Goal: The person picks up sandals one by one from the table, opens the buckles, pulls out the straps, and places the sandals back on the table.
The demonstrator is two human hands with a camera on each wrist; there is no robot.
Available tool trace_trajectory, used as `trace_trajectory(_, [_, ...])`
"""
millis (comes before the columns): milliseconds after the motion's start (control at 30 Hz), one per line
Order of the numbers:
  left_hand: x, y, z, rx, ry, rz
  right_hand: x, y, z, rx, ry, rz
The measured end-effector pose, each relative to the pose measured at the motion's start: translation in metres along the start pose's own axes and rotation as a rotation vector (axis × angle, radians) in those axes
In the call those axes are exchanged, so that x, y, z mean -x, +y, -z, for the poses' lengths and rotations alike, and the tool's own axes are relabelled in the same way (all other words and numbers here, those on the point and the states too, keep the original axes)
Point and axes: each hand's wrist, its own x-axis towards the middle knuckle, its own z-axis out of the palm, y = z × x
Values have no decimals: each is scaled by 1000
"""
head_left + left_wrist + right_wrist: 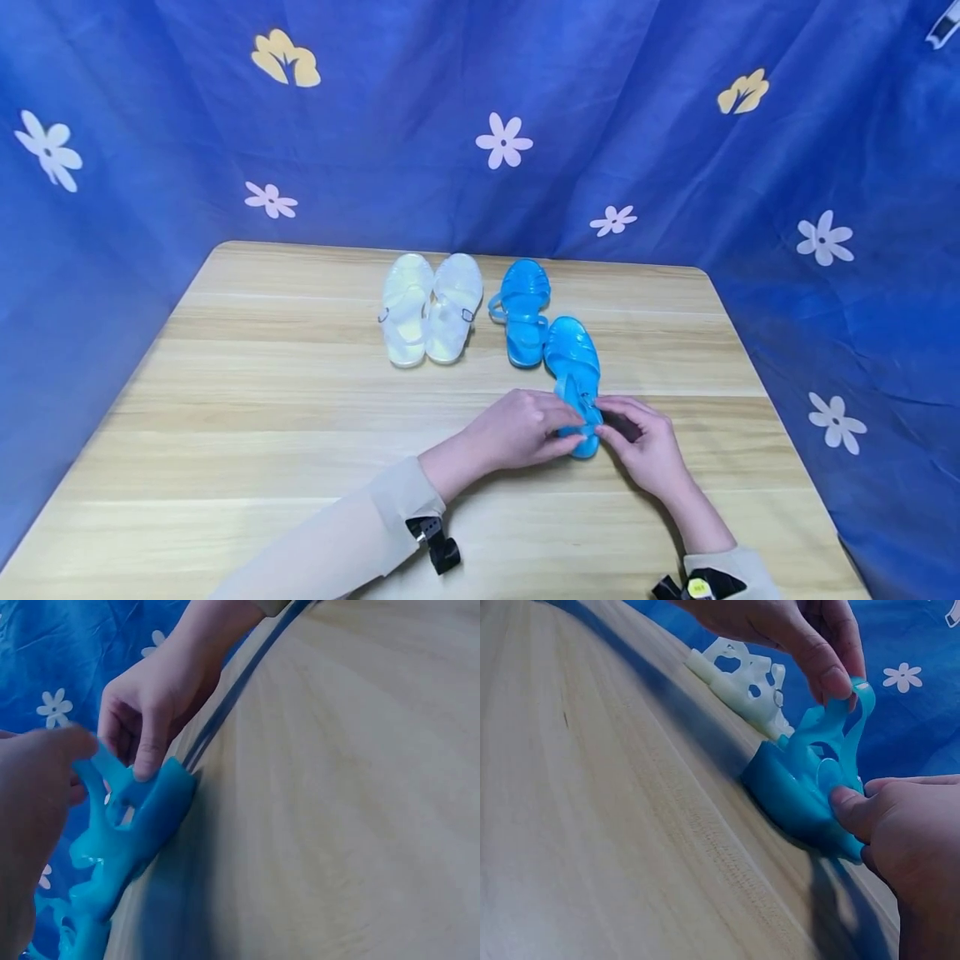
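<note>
A blue jelly sandal lies on the wooden table, heel toward me. My left hand pinches its heel strap from the left, lifting the strap above the sole. From the right, my right hand grips the heel, thumb pressed on the heel end. In the left wrist view the right hand's fingers curl over the blue sandal. The second blue sandal lies just behind, toe pointing away.
A pair of clear white jelly sandals sits side by side at the back middle of the table, also seen in the right wrist view. A blue cloth with flower prints hangs behind and around the table.
</note>
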Motion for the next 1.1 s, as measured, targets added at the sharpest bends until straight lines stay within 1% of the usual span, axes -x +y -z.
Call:
trace_trajectory(200, [-9, -12, 8, 32, 3, -7, -1, -2, 3, 0, -9, -1])
trace_trajectory(267, [-14, -17, 11, 26, -20, 2, -2, -3, 4, -10, -10, 5])
trace_trajectory(300, [-18, -19, 12, 18, -45, 12, -2, -4, 5, -10, -12, 7])
trace_trajectory(367, [-25, -23, 13, 5, -121, 51, -3, -6, 6, -14, -16, 6])
trace_trajectory(433, [-32, -26, 12, -13, -221, 104, -4, -8, 7, -12, -17, 1])
trace_trajectory(533, [-42, -29, 9, -54, -379, 174, -4, -11, 11, -5, -33, -50])
trace_trajectory(600, [-47, -31, 6, -86, -461, 192, -5, -13, 12, 1, -58, -113])
trace_trajectory(700, [-52, -31, 2, -124, -539, 200, -5, -17, 14, -10, -113, -230])
trace_trajectory(767, [-55, -31, 1, -136, -564, 210, -5, -19, 15, -39, -143, -301])
trace_trajectory(833, [-57, -31, 0, -139, -581, 228, -6, -20, 15, -82, -152, -357])
trace_trajectory(967, [-60, -32, 0, -133, -602, 261, -7, -22, 13, -141, -137, -421])
trace_trajectory(1100, [-61, -33, 1, -132, -609, 262, -8, -24, 11, -173, -115, -468])
